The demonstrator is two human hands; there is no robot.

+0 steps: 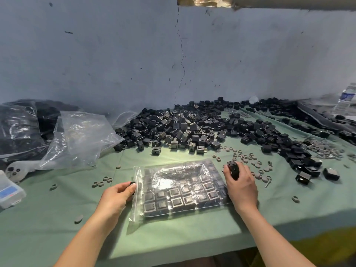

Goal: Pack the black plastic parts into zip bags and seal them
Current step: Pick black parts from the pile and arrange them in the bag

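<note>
1. The zip bag (181,189) lies flat near the desk's (57,218) front edge. It is filled with neat rows of black parts, and its mouth, on the left, looks unsealed.
2. The left hand (115,197) pinches one black part (132,183) at that mouth.
3. The right hand (240,187), at the bag's far right corner, has its fingers curled round a second part (233,169).
4. This bag seems nearly full; the last pieces and the sealing remain.
5. A loose pile (183,128) along the back edge and empty bags (81,135) at the left suggest much packing is left.

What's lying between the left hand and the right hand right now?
In the head view, the filled zip bag lies flat between the left hand and the right hand.
</note>
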